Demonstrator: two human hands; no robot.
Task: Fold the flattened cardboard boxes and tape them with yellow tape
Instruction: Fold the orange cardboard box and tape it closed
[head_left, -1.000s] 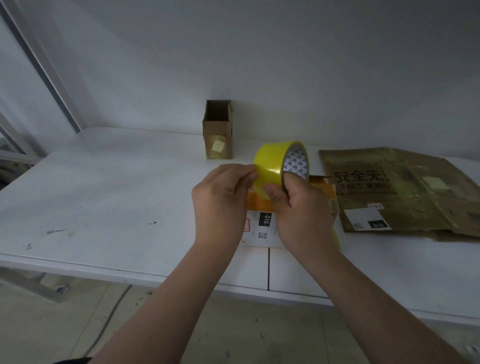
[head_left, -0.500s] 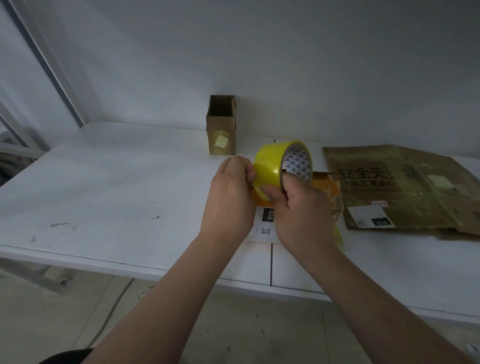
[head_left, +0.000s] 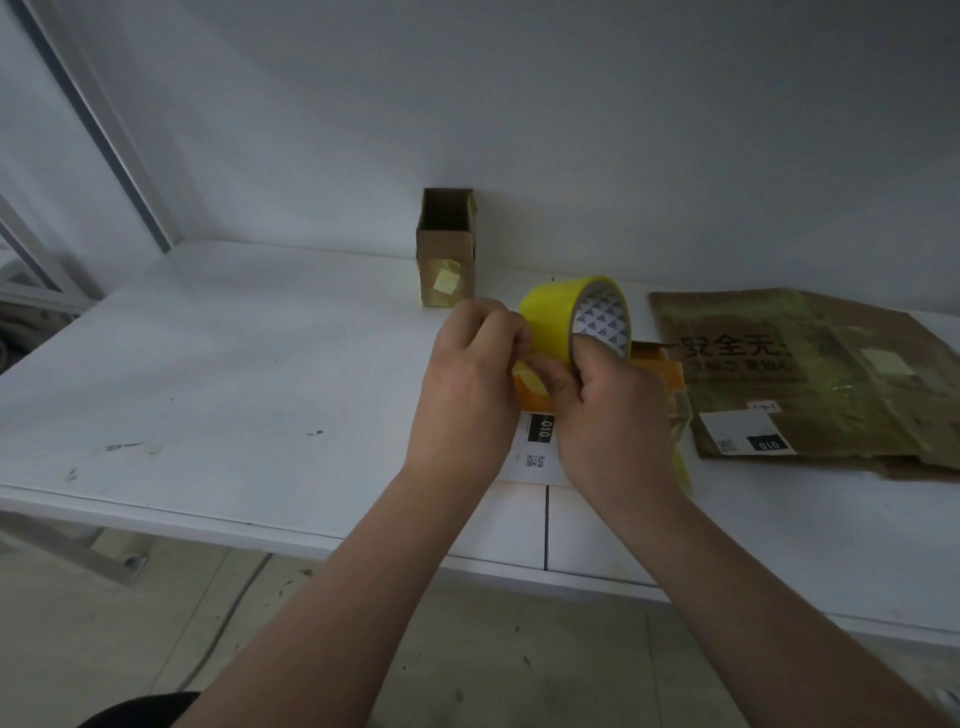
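Observation:
A yellow tape roll (head_left: 556, 317) is held up above the table in front of me. My right hand (head_left: 613, 410) grips it from below, thumb on the outer band and fingers in the core. My left hand (head_left: 467, 384) pinches the loose tape end (head_left: 527, 373) at the roll's lower left. Under both hands lies a small orange cardboard box (head_left: 654, 364) with a white label (head_left: 535, 452), mostly hidden. To the right lies a stack of flattened brown cardboard boxes (head_left: 810, 374).
A small upright open brown box (head_left: 447, 249) with yellow tape patches stands at the back against the wall. The white table (head_left: 234, 374) has a seam near its front edge. Bare floor shows below the front edge.
My left hand's fingers have curled in on the roll's lower left and a short flap of tape is lifted off. The roll stays in my right hand.

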